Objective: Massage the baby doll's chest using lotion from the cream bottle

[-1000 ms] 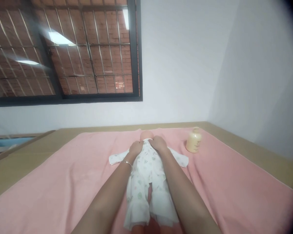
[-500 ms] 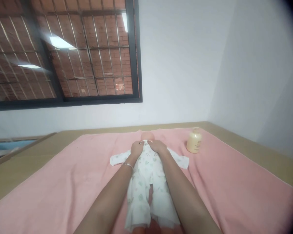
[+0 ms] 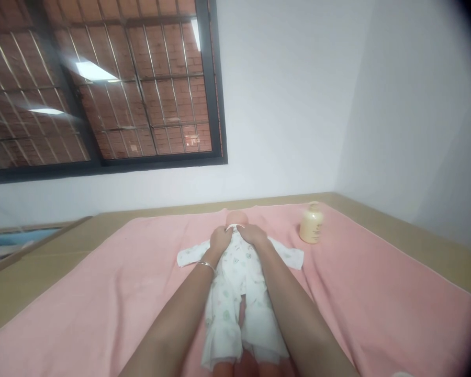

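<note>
A baby doll [image 3: 237,217] lies on its back, its head toward the wall. It wears a white printed baby outfit [image 3: 235,264] with the sleeves spread to both sides and the legs toward me. At the neckline, my left hand [image 3: 220,240] is closed on the left side of the collar, with a bracelet [image 3: 206,265] on the wrist. My right hand [image 3: 254,234] closes on the collar's other side, thumb near the middle. The fingertips of both hands are partly hidden by the cloth and the hands themselves. Below the hems the doll's bare legs [image 3: 224,369] show.
A pale yellow pump bottle [image 3: 311,226] stands on the pink blanket [image 3: 141,293], right of the doll. Around the blanket runs a tan padded edge [image 3: 408,235]. Behind it are a white wall [image 3: 282,104] and a barred window [image 3: 149,89]. A whitish object [image 3: 402,374] peeks in at the bottom right.
Both hands stay at the collar with almost no movement. My view has tilted slightly, and a whitish edge has come into sight at the bottom right.
</note>
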A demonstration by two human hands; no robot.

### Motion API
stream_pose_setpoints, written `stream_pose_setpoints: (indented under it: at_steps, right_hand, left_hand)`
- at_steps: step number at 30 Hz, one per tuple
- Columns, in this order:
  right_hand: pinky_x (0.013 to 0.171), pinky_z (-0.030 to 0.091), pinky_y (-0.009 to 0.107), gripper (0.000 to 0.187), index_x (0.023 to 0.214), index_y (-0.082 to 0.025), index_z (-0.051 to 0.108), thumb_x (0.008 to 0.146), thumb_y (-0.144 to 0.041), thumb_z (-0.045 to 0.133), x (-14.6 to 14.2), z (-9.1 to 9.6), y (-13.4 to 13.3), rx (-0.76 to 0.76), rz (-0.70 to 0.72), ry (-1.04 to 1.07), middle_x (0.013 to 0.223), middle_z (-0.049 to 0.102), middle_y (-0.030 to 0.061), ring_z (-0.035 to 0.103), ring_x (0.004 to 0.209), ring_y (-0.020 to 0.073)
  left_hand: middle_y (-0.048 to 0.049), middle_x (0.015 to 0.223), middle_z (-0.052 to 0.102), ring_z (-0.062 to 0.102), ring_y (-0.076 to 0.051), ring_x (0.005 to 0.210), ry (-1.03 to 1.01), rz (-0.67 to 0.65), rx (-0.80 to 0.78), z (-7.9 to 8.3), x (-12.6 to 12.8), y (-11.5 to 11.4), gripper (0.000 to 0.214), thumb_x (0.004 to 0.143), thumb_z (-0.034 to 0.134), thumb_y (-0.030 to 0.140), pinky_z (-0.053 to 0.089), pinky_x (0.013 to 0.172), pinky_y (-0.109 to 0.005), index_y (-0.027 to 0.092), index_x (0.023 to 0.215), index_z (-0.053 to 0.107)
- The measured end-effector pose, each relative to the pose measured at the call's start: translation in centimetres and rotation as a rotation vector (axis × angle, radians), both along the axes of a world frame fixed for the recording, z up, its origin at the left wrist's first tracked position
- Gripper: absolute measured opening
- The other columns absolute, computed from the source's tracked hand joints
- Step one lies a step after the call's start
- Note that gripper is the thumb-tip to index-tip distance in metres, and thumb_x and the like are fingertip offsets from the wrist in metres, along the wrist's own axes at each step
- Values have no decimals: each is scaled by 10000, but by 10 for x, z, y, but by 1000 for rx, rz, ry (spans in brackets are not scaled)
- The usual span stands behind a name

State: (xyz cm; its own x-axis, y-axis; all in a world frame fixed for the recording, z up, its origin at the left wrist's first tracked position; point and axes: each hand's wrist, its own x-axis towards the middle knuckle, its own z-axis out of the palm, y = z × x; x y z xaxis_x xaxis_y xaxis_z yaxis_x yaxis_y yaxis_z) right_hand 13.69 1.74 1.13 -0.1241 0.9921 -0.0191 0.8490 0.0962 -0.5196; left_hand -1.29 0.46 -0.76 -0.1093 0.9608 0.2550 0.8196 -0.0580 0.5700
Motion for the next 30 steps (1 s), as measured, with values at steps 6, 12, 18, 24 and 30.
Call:
stream_pose_setpoints:
  at_steps: [6,12,18,24,30]
  right_hand:
    - [945,338,442,552,1195,-181,575,889,-531,278,-10,5,-4,39,-29,-11,1215,577,139,498,1143,306]
    - [921,367,444,613,1193,-219,582,880,-592,211,-2,-2,-4,-13,-23,6,1231,576,101,518,1125,294]
    - [959,311,491,550,1198,-185,567,871,-539,302,-8,8,-6,29,-40,3,1222,574,127,498,1135,310]
    - [953,316,491,589,1211,-190,559,880,-563,247,-8,6,-7,11,-30,4,1238,564,132,492,1147,316]
    - [957,304,522,619,1207,-200,570,885,-576,199,-3,1,-6,-25,-26,10,1266,547,118,480,1161,326]
  left_hand:
    - [-125,802,694,611,-210,712,-25,2,-49,-1,-4,5,525,836,371,568,365,611,-262,151,749,678]
    - [-60,758,662,568,-169,713,-19,-3,56,-4,-1,-2,485,852,357,519,346,605,-239,157,747,662]
    - [-68,654,644,543,-162,607,-50,9,-8,-4,-5,3,445,832,418,472,337,549,-247,134,662,653]
    - [-89,692,657,557,-167,633,-35,-10,7,-4,-4,-1,476,855,373,488,338,575,-251,146,679,655]
    - [-83,770,667,568,-161,700,-2,-36,55,-6,-4,-4,451,877,337,445,350,611,-240,158,730,653]
